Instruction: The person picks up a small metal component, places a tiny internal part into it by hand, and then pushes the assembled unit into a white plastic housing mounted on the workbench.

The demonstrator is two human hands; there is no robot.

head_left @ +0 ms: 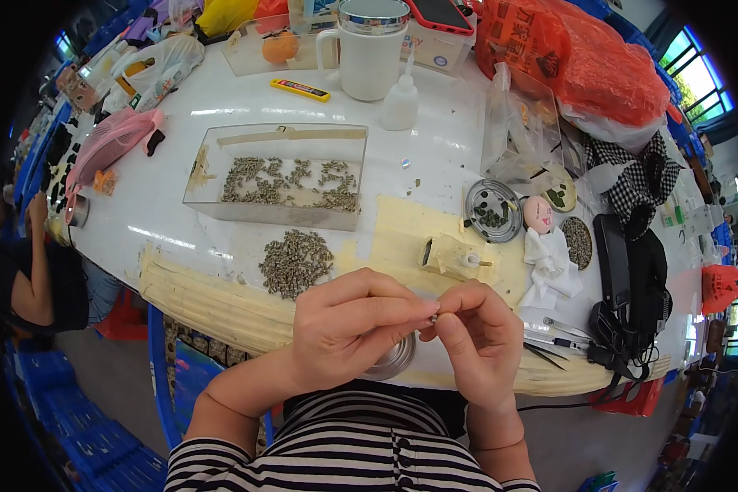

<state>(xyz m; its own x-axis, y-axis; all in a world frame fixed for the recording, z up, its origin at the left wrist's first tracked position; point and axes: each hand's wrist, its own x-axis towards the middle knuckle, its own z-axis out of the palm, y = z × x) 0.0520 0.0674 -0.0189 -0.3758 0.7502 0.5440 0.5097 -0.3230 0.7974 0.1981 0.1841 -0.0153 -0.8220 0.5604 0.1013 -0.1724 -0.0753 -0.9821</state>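
Component (434, 318), tiny, sits pinched between left hand (344, 332) and right hand (482, 340), near centre; left hand partly hides round container (398, 357); small-parts pile (295, 262) lies left, squeeze bottle (401, 105) far.

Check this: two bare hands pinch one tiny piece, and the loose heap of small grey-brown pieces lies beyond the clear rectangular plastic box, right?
No: the head view shows the grey-brown heap on the near side of the clear plastic box. The left hand and right hand do pinch one tiny piece.

Tiny pc (434, 318), exact shape unclear
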